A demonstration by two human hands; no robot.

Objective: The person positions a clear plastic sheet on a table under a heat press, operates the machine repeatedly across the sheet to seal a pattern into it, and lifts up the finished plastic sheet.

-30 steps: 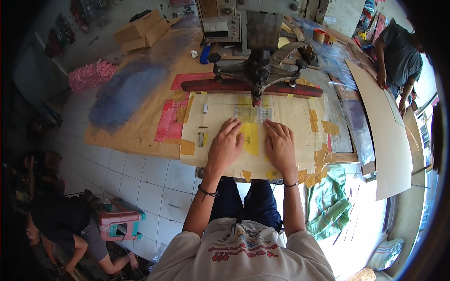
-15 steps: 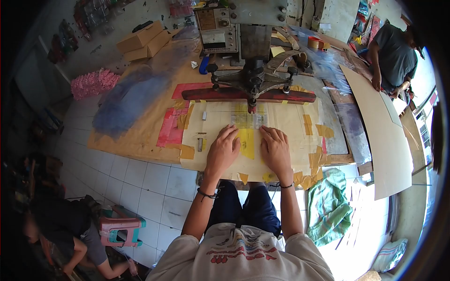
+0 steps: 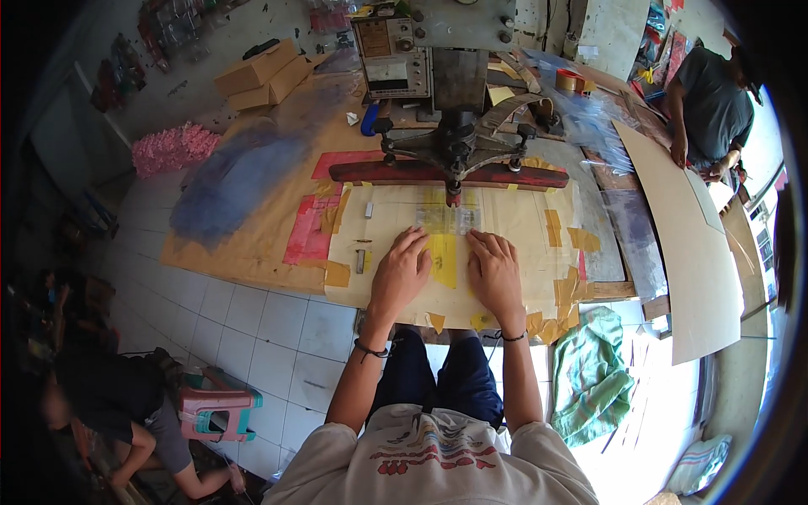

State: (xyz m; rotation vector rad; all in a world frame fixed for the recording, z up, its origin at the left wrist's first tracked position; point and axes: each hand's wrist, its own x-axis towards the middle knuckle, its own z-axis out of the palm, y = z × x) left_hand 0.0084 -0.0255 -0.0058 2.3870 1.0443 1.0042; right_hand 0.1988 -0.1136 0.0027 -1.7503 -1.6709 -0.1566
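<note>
My left hand (image 3: 401, 268) rests palm down on a cream sheet (image 3: 530, 278) with taped edges, its fingertips at the lower left edge of a clear plastic piece (image 3: 435, 220). My right hand (image 3: 496, 268) lies at that piece's lower right edge, fingers extended. Between the hands a yellow strip (image 3: 443, 263) runs toward me. Just beyond the plastic piece hangs the dark press head (image 3: 455, 156) with a long reddish bar (image 3: 370, 172). Two small metal blocks, one of them a grey block (image 3: 360, 261), lie left of my left hand.
Blue plastic film (image 3: 240, 181) and a cardboard box (image 3: 268, 80) lie on the table's left. A control box (image 3: 392, 63) stands behind the press. At right are a large pale board (image 3: 694, 269) and a person (image 3: 711, 109). Another person (image 3: 114, 404) bends near a pink stool (image 3: 220, 408).
The camera view has shifted slightly. Both hands stay at the plastic piece's near edge, with little visible movement.
</note>
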